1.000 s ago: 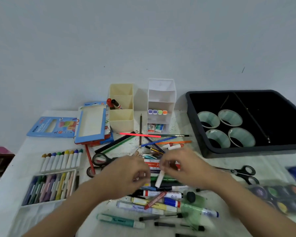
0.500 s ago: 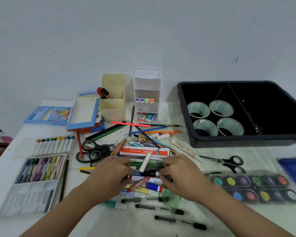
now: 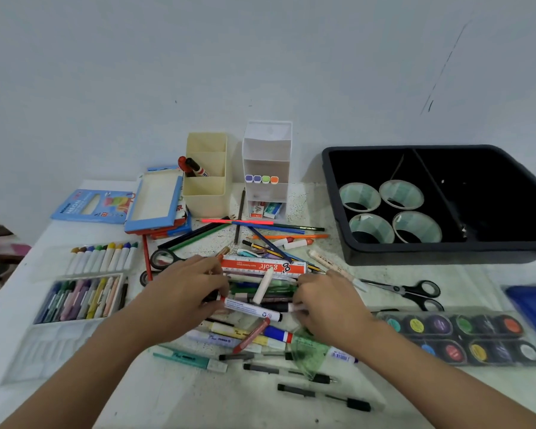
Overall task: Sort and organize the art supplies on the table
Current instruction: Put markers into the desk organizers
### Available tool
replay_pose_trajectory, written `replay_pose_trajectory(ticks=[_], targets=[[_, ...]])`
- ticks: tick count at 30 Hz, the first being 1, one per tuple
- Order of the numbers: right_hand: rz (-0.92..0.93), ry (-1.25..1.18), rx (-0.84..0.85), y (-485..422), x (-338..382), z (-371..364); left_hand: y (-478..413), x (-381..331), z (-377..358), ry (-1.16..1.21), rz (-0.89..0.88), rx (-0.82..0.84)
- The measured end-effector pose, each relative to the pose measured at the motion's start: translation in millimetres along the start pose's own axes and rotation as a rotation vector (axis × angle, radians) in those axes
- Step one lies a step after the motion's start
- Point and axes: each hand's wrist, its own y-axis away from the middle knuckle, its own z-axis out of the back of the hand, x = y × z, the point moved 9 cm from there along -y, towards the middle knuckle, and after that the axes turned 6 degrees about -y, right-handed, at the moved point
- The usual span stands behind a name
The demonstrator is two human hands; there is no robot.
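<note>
Pale wall fills the upper half of the head view; below it a white desk carries the art supplies.

1. Rear row. A cream organizer stands upright with a red and a black marker in it. Just beside it on the right stands a white tiered organizer; one tier holds four coloured caps, and the bottom tier holds erasers.
2. Right side. A black tray holds four tape rolls in its left compartment. Black scissors lie in front of the tray. A paint palette lies nearer the person.
3. Left side. A blue NEON box and an open blue box lie at the rear. In front of them is a row of crayon sticks, then an oil pastel tray.
4. Centre. Loose coloured pencils fan out in front of the organizers. An orange ruler lies across a pile of markers, and a white stick rests on that pile. A green protractor, a teal highlighter and black pens lie nearer the person.
5. Hands. Both rest on the central pile. The left hand has its fingers curled round the red-tipped end of a white marker. The right hand pinches the pale end of a dark marker, which lies just behind the white marker.
</note>
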Motion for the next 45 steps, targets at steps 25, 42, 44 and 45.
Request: replay_pose_trajectory(ticks=[25,42,44,45], targets=[[0.023,-0.757,-0.147,-38.7,-0.2,41.1,-14.9,62.6,56.7,0.660,0.309,-0.381],[0.024,-0.904,-0.608,-172.4,41.4,137.8,-43.8,153.8,167.6,0.591,0.224,-0.896],[-0.030,-0.893,-0.650,-188.9,37.6,131.5,-50.7,155.6,169.9,0.550,0.176,-0.931],[-0.056,-0.889,-0.667,-196.1,35.4,128.1,-54.5,157.2,170.1,0.534,0.154,-0.947]])
